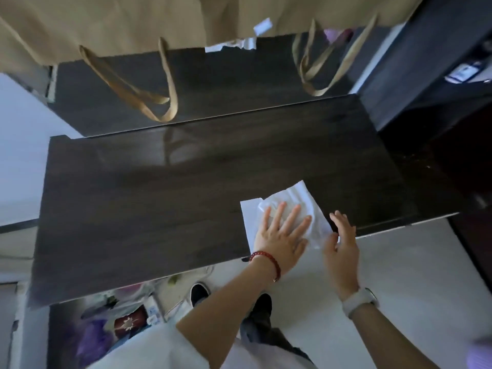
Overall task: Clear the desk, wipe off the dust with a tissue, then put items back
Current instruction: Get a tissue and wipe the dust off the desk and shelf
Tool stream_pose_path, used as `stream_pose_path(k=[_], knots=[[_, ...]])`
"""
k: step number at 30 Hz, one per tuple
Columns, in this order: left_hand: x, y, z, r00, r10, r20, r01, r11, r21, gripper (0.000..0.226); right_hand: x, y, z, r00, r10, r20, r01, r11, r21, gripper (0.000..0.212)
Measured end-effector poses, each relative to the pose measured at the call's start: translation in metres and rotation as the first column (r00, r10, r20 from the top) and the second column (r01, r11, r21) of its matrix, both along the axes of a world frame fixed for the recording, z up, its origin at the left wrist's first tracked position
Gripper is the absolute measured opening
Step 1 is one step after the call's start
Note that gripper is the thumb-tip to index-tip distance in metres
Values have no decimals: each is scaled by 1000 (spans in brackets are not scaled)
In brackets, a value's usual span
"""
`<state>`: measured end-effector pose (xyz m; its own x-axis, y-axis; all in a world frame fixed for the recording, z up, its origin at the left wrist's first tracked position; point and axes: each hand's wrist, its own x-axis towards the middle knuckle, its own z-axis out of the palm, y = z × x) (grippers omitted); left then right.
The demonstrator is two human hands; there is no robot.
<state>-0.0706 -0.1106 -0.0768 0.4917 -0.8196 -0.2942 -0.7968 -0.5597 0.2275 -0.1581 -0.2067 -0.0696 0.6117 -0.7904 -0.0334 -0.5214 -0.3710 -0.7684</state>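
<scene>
A dark wooden desk top point(159, 198) fills the middle of the view. A white tissue point(298, 198) lies spread on it near the front right edge. My left hand point(282, 233), with a red bead bracelet on the wrist, presses flat on the tissue with fingers spread. My right hand point(342, 243), with a pale watch on the wrist, hovers open at the tissue's right edge by the desk's front edge; its thumb touches the tissue.
Two tan paper bags point(119, 25) with hanging handles point(162, 102) sit above the back shelf. A dark cabinet point(426, 62) stands at the right. Under the desk on the floor lie mixed items point(125, 315) and my shoes point(199, 291).
</scene>
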Motion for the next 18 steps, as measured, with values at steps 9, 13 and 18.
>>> stream_pose_path(k=[9, 13, 18], knots=[[27, -9, 0, 999, 48, 19, -48, 998, 40, 60, 19, -22, -8, 921, 228, -317, -288, 945, -156, 47], [79, 60, -4, 936, 347, 66, -351, 935, 59, 56, 46, -6, -13, 852, 264, -452, -421, 860, -290, 46], [152, 140, -2, 706, 705, 62, -708, 704, 61, 54, 73, 19, -17, 795, 367, -483, -553, 766, -328, 46]])
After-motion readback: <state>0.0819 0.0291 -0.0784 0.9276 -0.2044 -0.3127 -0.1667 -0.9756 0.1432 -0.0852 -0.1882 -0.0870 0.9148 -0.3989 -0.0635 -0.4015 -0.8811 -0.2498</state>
